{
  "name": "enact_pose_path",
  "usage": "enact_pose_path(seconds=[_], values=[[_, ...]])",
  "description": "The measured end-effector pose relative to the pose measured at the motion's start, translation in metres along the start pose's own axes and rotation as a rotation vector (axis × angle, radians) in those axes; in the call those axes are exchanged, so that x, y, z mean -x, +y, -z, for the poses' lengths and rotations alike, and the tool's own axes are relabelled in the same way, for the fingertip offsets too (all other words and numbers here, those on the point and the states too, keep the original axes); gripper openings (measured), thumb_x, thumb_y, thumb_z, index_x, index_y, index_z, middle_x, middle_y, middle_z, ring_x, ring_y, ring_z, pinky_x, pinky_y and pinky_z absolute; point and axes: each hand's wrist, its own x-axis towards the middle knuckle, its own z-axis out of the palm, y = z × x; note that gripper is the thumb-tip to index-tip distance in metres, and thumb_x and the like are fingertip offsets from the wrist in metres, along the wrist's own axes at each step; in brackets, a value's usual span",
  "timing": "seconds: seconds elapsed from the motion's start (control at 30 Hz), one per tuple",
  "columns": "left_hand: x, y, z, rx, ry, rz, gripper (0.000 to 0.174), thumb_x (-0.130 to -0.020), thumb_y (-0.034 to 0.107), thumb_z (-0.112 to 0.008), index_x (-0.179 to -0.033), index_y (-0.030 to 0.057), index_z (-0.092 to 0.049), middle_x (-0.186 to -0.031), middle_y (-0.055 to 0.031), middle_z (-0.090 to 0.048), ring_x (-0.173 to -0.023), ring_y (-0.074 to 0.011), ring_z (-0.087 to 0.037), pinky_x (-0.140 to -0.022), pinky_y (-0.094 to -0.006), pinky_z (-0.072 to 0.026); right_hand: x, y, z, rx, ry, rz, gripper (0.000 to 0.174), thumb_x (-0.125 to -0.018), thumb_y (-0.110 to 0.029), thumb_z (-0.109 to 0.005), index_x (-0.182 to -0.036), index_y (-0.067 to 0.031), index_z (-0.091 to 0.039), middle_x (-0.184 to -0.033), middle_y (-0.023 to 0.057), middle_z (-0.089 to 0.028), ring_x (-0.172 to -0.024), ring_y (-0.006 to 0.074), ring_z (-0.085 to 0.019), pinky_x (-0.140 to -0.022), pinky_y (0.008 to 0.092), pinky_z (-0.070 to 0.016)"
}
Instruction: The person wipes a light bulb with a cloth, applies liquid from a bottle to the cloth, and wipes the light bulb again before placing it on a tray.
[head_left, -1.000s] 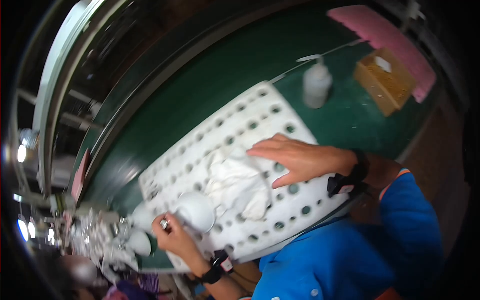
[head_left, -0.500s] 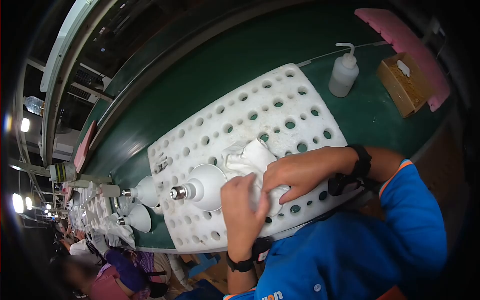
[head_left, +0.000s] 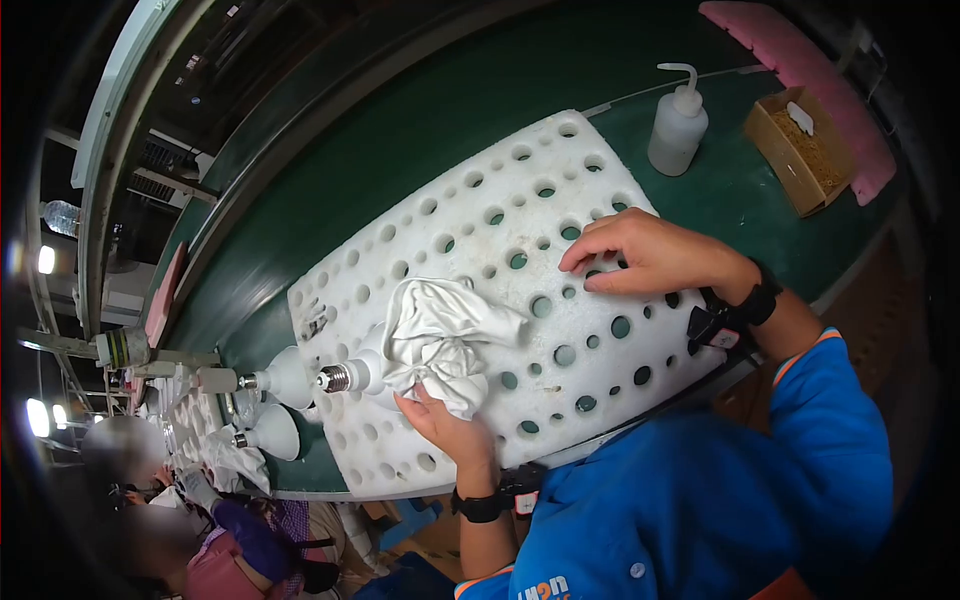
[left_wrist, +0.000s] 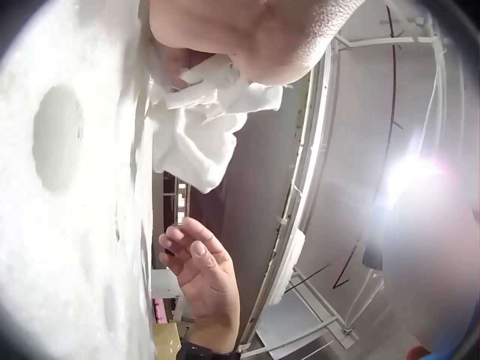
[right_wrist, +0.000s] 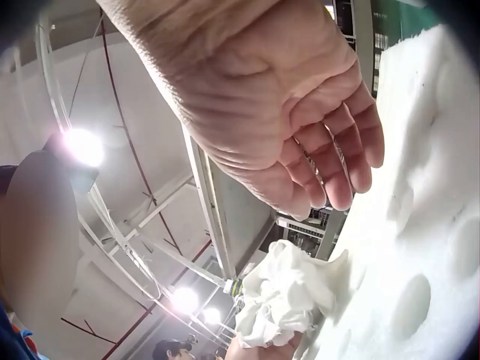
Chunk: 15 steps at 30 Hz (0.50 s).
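Observation:
My left hand (head_left: 450, 428) grips a crumpled white cloth (head_left: 440, 330) at its lower edge, above a foam board (head_left: 470, 250) full of round holes. Behind the cloth a white light bulb (head_left: 345, 376) points its metal screw base to the left; the cloth hides its wide end. Over the right part of the board hangs my right hand (head_left: 655, 255), holding nothing, its fingers loosely bent. The right wrist view shows its empty palm, with the bunched cloth (right_wrist: 281, 292) beyond. In the left wrist view, cloth folds (left_wrist: 195, 142) hang from the left hand (left_wrist: 247, 30).
Two more bulbs (head_left: 285, 378) (head_left: 272, 432) lie on the green table left of the board. At the back right stand a squeeze bottle (head_left: 678, 130), a cardboard box (head_left: 790, 160) and pink foam (head_left: 800, 80). Another person (head_left: 235, 555) is at lower left.
My left hand has moved from the bulb's base to the cloth and lifted it leftward against the bulb. The right hand, on the cloth half a second ago, has drawn away to the right.

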Motion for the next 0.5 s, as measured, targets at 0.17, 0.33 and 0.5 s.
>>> enact_pose_path(seconds=[0.17, 0.33, 0.5], values=[[0.002, -0.004, 0.001, -0.007, 0.059, 0.001, 0.030, -0.095, 0.017, -0.042, -0.120, 0.0012, -0.041, -0.116, -0.0104, -0.052, -0.102, -0.0189, -0.054, -0.087, -0.0311, -0.0455, -0.018, -0.008, -0.017, 0.122, -0.111, 0.154, 0.029, -0.075, -0.012, -0.064, -0.101, 0.0005, -0.062, -0.097, 0.0156, -0.063, -0.093, 0.0295, -0.060, -0.083, 0.0354, -0.0468], [0.002, 0.006, 0.000, 0.143, -0.032, -0.085, 0.038, -0.095, 0.017, -0.042, -0.128, -0.0006, -0.039, -0.122, -0.0122, -0.050, -0.107, -0.0216, -0.054, -0.091, -0.0325, -0.0450, -0.006, 0.001, -0.011, 0.230, -0.143, 0.116, 0.034, -0.075, -0.014, -0.066, -0.106, -0.0007, -0.061, -0.102, 0.0140, -0.061, -0.099, 0.0300, -0.055, -0.088, 0.0365, -0.0436], [-0.010, 0.023, 0.006, 0.466, -0.131, -0.025, 0.041, -0.096, 0.023, -0.041, -0.130, 0.0000, -0.040, -0.126, -0.0111, -0.050, -0.113, -0.0232, -0.051, -0.097, -0.0357, -0.0421, 0.018, 0.013, -0.005, 0.214, -0.045, 0.064, 0.033, -0.075, -0.012, -0.065, -0.106, -0.0012, -0.061, -0.105, 0.0132, -0.061, -0.102, 0.0295, -0.055, -0.091, 0.0362, -0.0420]])
